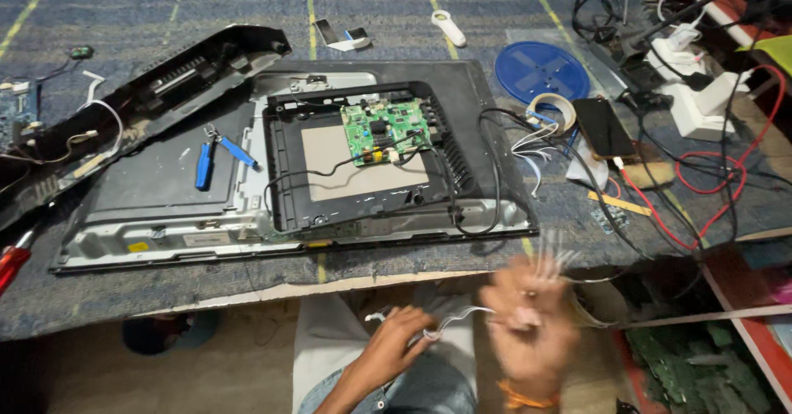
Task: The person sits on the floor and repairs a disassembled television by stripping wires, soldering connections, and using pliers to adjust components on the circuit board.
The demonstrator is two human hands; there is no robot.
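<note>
Down in front of the opened flat-screen chassis (297, 175), both hands are on a thin white cable (450, 322), held over the lap just below the near edge of the table (99, 298). The left hand (396, 344) has its grip pinched shut around one end of that cable, fingers curled tight. The right hand (528, 327) is a blur of motion; its grip looks closed on the other end, with pale strands fanning above the fingers, though how firmly it holds I cannot tell exactly

By the look of it this is a wire-sorting step: a loose lead being straightened or untangled away from the chassis. On the chassis itself the green circuit board (384, 129) sits in the middle of the black inner frame (363, 146), black wires looping off to its right. Blue-handled pliers (216, 157) lie on the metal backplate to the left of the board; a blue round disc (540, 69) rests beyond the chassis's far right corner

The next move, as I judge it, calls for steadying that right hand and keeping the thin strands from snagging or kinking
</note>
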